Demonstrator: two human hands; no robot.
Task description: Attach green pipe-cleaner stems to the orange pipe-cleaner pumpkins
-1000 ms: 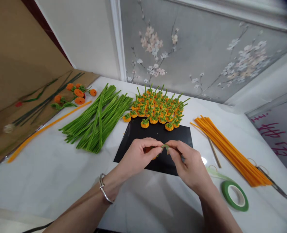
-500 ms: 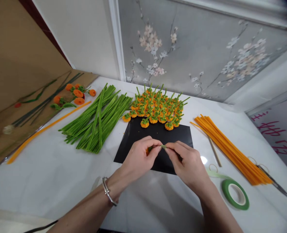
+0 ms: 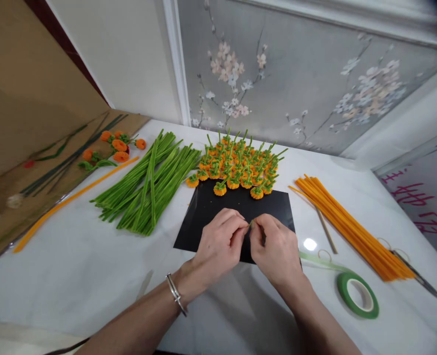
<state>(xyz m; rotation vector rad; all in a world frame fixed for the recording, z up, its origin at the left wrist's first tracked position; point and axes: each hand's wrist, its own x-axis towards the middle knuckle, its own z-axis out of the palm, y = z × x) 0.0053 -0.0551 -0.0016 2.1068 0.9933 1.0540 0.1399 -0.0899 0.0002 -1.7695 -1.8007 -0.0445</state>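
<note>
Over the black mat [image 3: 203,217], my left hand [image 3: 222,241] and my right hand [image 3: 275,249] pinch close together, fingertips almost meeting. A thin, taut strip of green floral tape [image 3: 250,223] shows between them. From the tape roll [image 3: 372,301] on the right, a pale green length runs to beneath my right hand. The small orange pipe-cleaner flower seen in my left hand half a second ago is now hidden by its fingers. Beyond the mat stand many orange flowers [image 3: 233,182], heads down, green stems upward.
Green pipe cleaners [image 3: 148,187] lie piled at left, near one orange pipe cleaner [image 3: 52,212]. Finished orange flowers [image 3: 119,145] rest on brown paper [image 3: 4,197]. At right are a bundle of orange pipe cleaners [image 3: 351,227], a thin stick [image 3: 326,231] and scissors [image 3: 425,286].
My hands have turned inward, the right fingers curling more. The strip between the fingertips looks thinner and tighter, and the orange flower in my left hand has gone out of sight.
</note>
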